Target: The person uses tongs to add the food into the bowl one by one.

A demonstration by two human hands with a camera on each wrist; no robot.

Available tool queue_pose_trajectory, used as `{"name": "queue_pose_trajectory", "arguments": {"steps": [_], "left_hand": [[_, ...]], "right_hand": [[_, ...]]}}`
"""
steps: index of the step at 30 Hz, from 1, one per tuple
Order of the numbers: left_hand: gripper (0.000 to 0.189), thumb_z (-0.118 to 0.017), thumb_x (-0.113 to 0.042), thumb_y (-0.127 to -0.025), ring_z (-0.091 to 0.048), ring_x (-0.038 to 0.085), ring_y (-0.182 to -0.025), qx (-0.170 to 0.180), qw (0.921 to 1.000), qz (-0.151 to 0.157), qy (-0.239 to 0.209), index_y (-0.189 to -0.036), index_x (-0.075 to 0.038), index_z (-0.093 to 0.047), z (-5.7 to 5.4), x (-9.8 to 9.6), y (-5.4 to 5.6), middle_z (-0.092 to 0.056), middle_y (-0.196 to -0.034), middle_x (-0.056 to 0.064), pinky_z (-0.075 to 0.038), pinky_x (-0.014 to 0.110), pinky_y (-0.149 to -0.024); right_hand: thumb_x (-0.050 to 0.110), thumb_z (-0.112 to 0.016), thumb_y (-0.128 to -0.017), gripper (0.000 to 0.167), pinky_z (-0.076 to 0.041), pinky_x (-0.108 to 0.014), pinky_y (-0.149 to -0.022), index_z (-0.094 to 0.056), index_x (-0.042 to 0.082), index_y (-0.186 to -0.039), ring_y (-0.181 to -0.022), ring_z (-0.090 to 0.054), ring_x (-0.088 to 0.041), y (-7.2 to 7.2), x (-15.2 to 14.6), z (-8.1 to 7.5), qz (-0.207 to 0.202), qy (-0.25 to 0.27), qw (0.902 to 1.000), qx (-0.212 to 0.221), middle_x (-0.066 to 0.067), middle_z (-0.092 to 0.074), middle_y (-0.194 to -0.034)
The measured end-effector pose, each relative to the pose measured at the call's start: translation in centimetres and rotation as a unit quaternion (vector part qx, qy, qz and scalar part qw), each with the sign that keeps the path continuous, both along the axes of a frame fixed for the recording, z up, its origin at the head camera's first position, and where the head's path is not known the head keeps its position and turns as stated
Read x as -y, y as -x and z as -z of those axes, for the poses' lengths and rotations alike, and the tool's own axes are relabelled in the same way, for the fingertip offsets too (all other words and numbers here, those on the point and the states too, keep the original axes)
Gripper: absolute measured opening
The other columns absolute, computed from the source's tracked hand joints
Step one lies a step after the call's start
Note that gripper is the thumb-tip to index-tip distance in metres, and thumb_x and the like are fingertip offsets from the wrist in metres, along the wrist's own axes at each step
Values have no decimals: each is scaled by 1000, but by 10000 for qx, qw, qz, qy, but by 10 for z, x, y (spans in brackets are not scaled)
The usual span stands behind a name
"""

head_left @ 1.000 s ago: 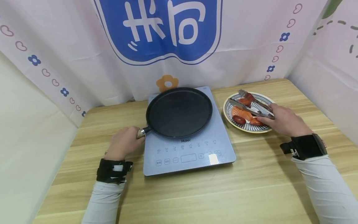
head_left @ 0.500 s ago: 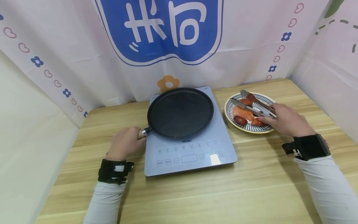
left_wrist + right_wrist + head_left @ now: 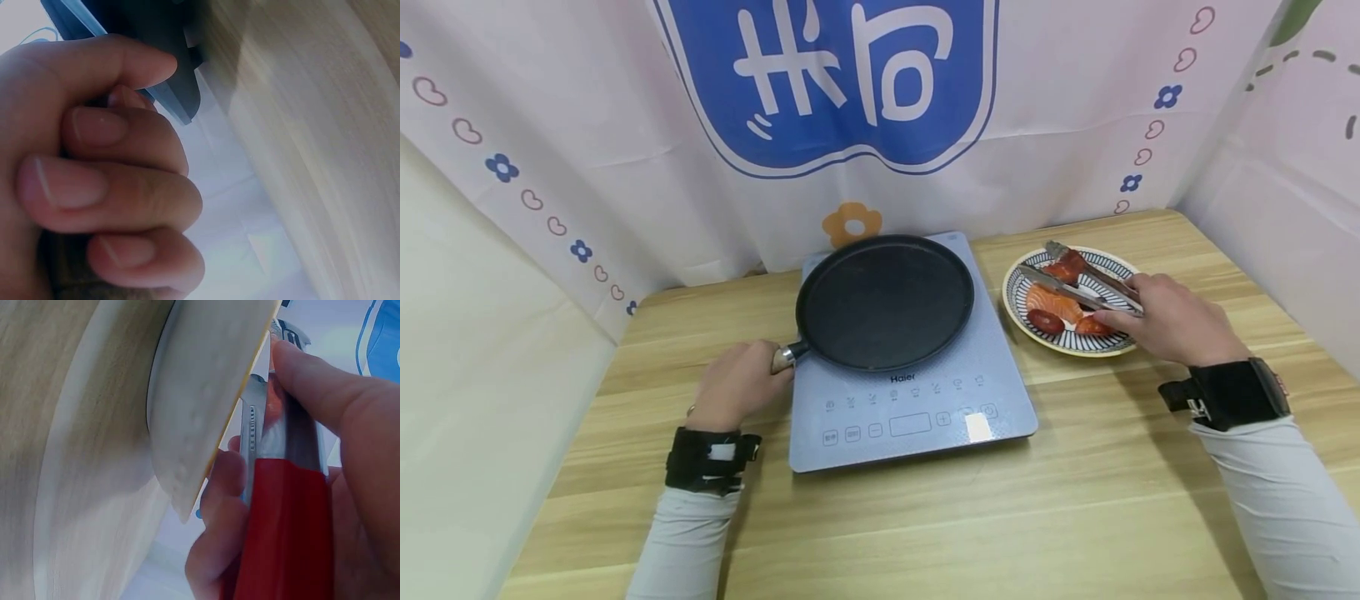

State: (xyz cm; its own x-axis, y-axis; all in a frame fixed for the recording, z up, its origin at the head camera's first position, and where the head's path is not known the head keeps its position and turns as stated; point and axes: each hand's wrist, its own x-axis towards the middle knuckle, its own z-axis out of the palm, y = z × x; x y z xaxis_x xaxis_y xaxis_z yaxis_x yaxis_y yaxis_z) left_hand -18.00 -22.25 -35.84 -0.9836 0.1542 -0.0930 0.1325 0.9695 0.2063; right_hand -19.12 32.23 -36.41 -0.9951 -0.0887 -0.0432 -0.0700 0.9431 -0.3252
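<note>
In the head view my left hand [image 3: 739, 382] grips the wooden handle [image 3: 780, 360] of a flat black pan [image 3: 884, 302], which sits on a Haier induction cooker [image 3: 917, 454]. The left wrist view shows its fingers [image 3: 119, 194] curled round the handle. My right hand [image 3: 1180, 321] holds metal tongs [image 3: 1108, 287] over the plate [image 3: 1108, 343]; red grips [image 3: 287, 531] show in the right wrist view. Between the tongs' spread arms is a glossy reddish-brown food piece [image 3: 1070, 265]. Also on the plate are an orange salmon slice [image 3: 1054, 303], a dark red oval piece [image 3: 1045, 322] and a reddish piece [image 3: 1093, 326].
Everything stands on a wooden table [image 3: 925, 533]. A white cloth [image 3: 1060, 100] with a blue printed emblem hangs right behind the pan. Pale panels border the table at left and right.
The head view has shifted slightly. Both hands keep their holds, and the pan and plate stay in place. Any movement of the tongs is too small to tell.
</note>
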Motion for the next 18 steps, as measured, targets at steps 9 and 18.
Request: {"name": "queue_pose_trajectory", "arguments": {"steps": [9, 18], "left_hand": [[30, -63, -20, -97, -50, 19, -61, -28, 10000, 23, -59, -71, -13, -51, 1, 0, 0, -48, -67, 1, -36, 31, -54], [30, -63, -19, -98, -50, 19, -61, -16, 9999, 43, -93, -70, -13, -51, 0, 0, 0, -48, -67, 1, -35, 31, -55]], "right_hand": [[58, -62, -100, 74, -48, -47, -61, -52, -9, -131, -86, -60, -37, -3, -1, -3, 52, -10, 9999, 133, -26, -63, -103], [66, -59, -98, 86, -52, -58, -67, -45, -4, -147, -99, -63, -46, -4, -2, -5, 101, -186, 9997, 152, -34, -64, -121]]}}
